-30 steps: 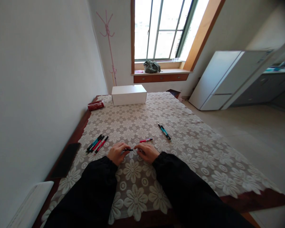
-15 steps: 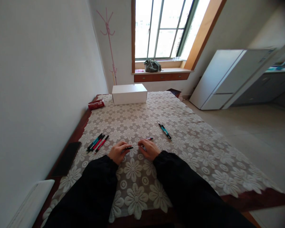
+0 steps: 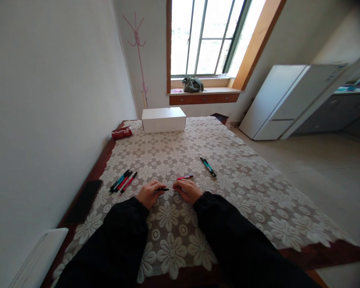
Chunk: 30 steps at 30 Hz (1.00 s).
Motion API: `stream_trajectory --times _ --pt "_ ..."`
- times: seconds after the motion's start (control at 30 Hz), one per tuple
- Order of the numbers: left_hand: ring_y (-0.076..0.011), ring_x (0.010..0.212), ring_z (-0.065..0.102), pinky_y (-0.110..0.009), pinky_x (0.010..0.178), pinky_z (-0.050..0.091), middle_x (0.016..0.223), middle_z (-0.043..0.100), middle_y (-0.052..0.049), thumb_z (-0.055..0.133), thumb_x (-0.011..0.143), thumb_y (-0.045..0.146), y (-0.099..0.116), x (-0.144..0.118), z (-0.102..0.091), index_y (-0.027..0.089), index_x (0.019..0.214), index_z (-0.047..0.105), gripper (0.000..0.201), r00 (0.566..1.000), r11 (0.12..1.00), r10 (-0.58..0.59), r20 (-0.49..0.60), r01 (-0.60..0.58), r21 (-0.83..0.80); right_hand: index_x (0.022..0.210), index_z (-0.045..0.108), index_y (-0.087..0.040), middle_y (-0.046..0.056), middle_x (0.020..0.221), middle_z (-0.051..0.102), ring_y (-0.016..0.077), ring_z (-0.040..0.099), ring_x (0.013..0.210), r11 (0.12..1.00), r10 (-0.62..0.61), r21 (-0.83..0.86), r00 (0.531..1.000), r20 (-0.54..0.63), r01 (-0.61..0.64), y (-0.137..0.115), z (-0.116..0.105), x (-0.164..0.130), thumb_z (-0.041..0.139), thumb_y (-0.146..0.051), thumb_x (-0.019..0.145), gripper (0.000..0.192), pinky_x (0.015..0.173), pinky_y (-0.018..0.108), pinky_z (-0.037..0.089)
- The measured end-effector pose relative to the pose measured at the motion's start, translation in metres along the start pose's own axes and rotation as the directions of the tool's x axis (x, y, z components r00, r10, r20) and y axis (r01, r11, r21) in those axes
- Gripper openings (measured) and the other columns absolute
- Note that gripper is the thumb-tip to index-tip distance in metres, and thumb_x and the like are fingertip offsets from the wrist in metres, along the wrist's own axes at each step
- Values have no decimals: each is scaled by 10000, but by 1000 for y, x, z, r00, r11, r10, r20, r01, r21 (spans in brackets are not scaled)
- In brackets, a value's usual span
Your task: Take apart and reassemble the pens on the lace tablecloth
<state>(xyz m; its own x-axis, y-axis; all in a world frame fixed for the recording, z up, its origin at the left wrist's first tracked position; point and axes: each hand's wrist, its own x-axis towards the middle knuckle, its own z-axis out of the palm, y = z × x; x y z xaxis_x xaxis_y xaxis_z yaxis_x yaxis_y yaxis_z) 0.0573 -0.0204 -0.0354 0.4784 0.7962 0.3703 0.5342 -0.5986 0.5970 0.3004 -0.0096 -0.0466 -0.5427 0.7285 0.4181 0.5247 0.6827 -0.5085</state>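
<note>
Over the front of the table, my left hand (image 3: 150, 194) is closed, its fingers gripping a black pen part (image 3: 163, 189) that points right. My right hand (image 3: 188, 191) faces it with fingertips pinched on the far end of a thin, pale pen refill (image 3: 170, 188), which spans the short gap to the black part. How far the refill goes inside is too small to tell. Just beyond my right knuckles lies a red pen (image 3: 185, 177), partly covered by the hand. Several teal, red and black pens (image 3: 123, 181) lie side by side to the left. Farther right are two teal-and-black pens (image 3: 208, 166).
A flower-patterned lace cloth (image 3: 168, 216) covers the table. At its far end stands a white box (image 3: 163, 120), with a red packet (image 3: 121, 133) to its left. Along the left edge are a dark flat object (image 3: 83, 201) and a white object (image 3: 39, 256) by the wall.
My right hand has shifted slightly left, toward my left hand, so less of the refill shows between them. More of the red pen behind my right hand is visible.
</note>
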Motion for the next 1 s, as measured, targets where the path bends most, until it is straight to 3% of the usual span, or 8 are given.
stream_trajectory --times 0.33,0.8,0.9,1.0 --pt "-166 916 646 -301 845 540 975 686 -55 587 891 223 4 0 -1 201 1021 666 154 1000 999 16 -12 -17 -44 979 659 -230 39 896 701 180 649 858 1000 7 -1 1000 -9 -7 -7 1 0 559 -209 918 119 777 276 492" --pt "-198 985 617 -336 894 509 1021 672 -54 546 902 220 1 1 0 257 1072 697 230 999 994 16 48 -21 110 1029 644 -232 47 926 691 196 618 915 998 3 -63 1000 -3 -3 -6 0 1 561 -211 930 130 832 313 488" --pt "-207 995 610 -351 896 501 1022 674 -51 553 899 222 0 1 -1 257 1048 706 217 999 990 -2 43 -4 138 1033 636 -233 49 970 692 214 600 955 997 23 -79 998 -53 -28 -5 -4 2 573 -233 927 123 882 350 471" --pt "-211 1003 606 -355 898 499 1029 671 -53 556 897 223 -3 1 0 252 1045 709 215 999 990 -18 26 15 141 1051 637 -236 65 1050 678 228 574 1019 982 108 -133 979 -176 -132 1 -10 2 532 -195 933 163 922 381 444"
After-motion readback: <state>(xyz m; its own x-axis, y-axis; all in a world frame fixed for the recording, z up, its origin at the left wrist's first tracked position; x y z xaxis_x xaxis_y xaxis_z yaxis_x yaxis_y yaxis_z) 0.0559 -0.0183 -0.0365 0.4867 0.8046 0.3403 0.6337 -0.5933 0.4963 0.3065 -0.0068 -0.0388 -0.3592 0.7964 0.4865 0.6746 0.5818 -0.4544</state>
